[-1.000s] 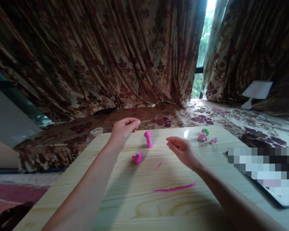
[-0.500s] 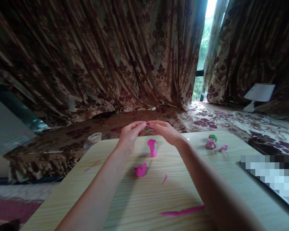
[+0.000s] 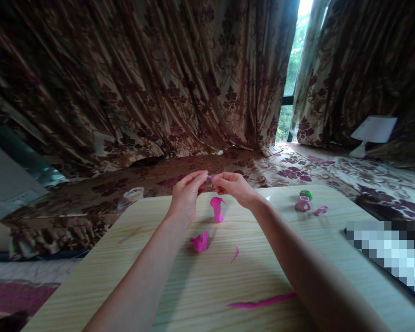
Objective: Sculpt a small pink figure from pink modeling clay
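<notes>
Between the fingertips of both hands, over the far edge of the table, is a small piece of pink modelling clay (image 3: pixel 210 177). My left hand (image 3: pixel 188 191) pinches its left end and my right hand (image 3: pixel 233 186) pinches the other. Just below them stands a pink clay figure (image 3: pixel 217 210) with a rounded top and a thin side point. Nearer to me sits a cup-like pink clay piece (image 3: pixel 199 242). A small clay scrap (image 3: pixel 235 254) lies to its right. A long pink clay strip (image 3: pixel 259 304) lies near the front, its right end hidden by my right forearm.
On the table (image 3: pixel 166 295), at the back right, are a pale pink clay pot (image 3: pixel 303 204), a green clay lump (image 3: pixel 306 194) and a small pink clay piece (image 3: pixel 321 210). A clear plastic tub (image 3: pixel 133 196) is beyond the left corner. A blurred-out device (image 3: pixel 383 253) lies at right.
My fingertips have drawn slightly apart, and more of the pink clay shows between them. My right fingers are more curled now. The view has shifted slightly.
</notes>
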A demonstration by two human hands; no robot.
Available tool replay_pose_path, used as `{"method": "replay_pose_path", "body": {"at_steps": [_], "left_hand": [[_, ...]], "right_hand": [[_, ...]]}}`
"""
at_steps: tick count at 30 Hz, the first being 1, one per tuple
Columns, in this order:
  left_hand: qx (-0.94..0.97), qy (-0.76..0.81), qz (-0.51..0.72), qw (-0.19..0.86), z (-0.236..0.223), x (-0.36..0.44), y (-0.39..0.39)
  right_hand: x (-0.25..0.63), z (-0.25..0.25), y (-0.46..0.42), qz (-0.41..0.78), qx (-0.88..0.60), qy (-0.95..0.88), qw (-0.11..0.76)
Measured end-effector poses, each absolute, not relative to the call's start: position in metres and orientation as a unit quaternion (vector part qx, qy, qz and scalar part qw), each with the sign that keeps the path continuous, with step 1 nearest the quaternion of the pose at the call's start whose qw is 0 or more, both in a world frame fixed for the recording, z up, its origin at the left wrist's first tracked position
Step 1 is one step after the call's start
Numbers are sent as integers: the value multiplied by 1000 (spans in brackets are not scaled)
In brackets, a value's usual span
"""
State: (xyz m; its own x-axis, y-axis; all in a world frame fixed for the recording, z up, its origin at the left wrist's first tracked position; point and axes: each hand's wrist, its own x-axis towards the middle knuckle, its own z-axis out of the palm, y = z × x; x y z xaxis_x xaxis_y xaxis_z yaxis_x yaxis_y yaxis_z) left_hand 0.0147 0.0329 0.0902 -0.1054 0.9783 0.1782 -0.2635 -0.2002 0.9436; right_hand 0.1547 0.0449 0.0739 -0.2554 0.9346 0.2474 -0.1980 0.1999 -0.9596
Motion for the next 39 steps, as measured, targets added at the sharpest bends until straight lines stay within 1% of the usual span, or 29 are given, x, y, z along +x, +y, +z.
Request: {"method": "replay_pose_path", "body": {"at_steps": [5, 8, 10, 15, 22, 29, 32, 35, 37, 39], "left_hand": [[454, 401, 632, 483, 92, 11, 34], [462, 408, 632, 469, 92, 9, 34], [466, 413, 632, 461, 91, 9, 34], [476, 414, 632, 450, 89, 12, 34], [509, 419, 624, 421, 85, 13, 34], [524, 417, 610, 424, 84, 15, 32], [517, 416, 614, 427, 88, 14, 31], [503, 416, 623, 431, 89, 11, 33], [505, 433, 608, 433, 87, 8, 34], [525, 465, 568, 430, 82, 6, 36]], "right_hand": [[157, 77, 45, 517, -369, -574, 517], [158, 80, 44, 487, -397, -557, 543], [158, 81, 43, 477, -389, -559, 556], [155, 83, 39, 458, -377, -602, 534], [155, 82, 39, 449, -381, -606, 534], [152, 81, 40, 419, -376, -630, 535], [159, 76, 45, 374, -390, -659, 524], [170, 67, 53, 287, -415, -704, 500], [177, 61, 57, 246, -410, -736, 480], [181, 57, 58, 224, -393, -761, 465]]}}
